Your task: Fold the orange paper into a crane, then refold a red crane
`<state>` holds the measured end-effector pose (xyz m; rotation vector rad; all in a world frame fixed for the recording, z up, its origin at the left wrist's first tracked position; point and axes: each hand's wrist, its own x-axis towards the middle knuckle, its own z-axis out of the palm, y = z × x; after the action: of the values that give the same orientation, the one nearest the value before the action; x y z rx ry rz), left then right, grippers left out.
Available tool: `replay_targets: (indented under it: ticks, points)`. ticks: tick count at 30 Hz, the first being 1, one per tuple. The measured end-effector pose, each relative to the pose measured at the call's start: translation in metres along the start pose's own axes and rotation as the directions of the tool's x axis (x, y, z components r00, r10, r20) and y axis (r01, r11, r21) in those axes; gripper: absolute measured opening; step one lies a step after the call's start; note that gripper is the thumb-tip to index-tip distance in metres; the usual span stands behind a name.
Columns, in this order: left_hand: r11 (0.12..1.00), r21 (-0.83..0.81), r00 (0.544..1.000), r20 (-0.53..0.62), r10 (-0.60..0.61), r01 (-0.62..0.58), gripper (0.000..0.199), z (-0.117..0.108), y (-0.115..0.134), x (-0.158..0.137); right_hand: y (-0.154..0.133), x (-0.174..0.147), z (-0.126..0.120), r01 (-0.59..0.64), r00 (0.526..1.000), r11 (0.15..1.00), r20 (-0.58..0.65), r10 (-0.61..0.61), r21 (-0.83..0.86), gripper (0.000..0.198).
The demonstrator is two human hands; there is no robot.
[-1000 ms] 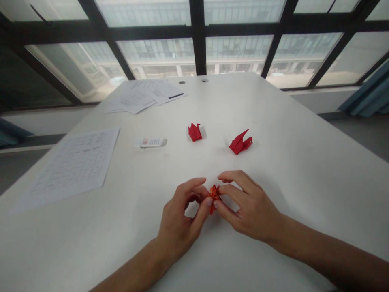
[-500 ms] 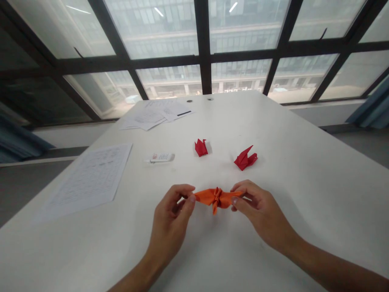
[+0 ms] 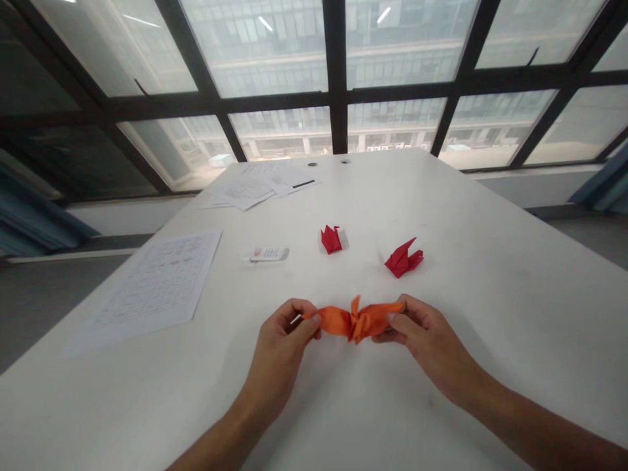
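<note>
An orange paper crane (image 3: pixel 337 322) is stretched between my two hands, its two long wings out to the sides and folded points gathered in the middle. My left hand (image 3: pixel 284 337) pinches the tip of its left wing between thumb and fingers. Closed on the other wing is my right hand (image 3: pixel 432 343), thumb on top and fingers behind. Beyond the hands, a small red paper crane (image 3: pixel 331 241) and a larger red paper crane (image 3: pixel 403 259) rest on the white table (image 3: pixel 373 418).
A small white packet or tube (image 3: pixel 269 254) with printing lies left of the red cranes. Farther left is a printed sheet (image 3: pixel 161 281). More loose papers (image 3: pixel 250 186) overlap at the far left of the table, before dark-framed windows (image 3: pixel 336 78).
The orange crane has tilted between my hands: one middle point now sticks up, away from me. Its right wing looks broader. The whole view has shifted slightly, and the red cranes stay put.
</note>
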<state>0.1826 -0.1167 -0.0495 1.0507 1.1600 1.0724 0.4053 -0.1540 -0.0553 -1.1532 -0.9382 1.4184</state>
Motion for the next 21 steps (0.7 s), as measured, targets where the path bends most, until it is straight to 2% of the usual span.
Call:
replay_targets:
  ticks: [3, 6, 21]
  points:
    - [0.981, -0.187, 0.999, -0.014, -0.051, 0.047, 0.018, -0.005, -0.001, 0.006, 0.002, 0.007, -0.004, -0.040, 0.998, 0.994, -0.035, 0.044, 0.102, 0.020]
    - [0.966, -0.248, 0.997, -0.006, -0.078, 0.075, 0.019, -0.007, -0.002, 0.009, 0.003, 0.010, -0.007, -0.066, 0.996, 0.985, -0.043, 0.073, 0.158, 0.020]
    - [0.971, -0.235, 0.999, -0.005, -0.054, 0.051, 0.022, -0.008, -0.005, 0.011, 0.006, 0.016, -0.013, -0.079, 0.991, 0.977, -0.092, 0.099, 0.196, 0.019]
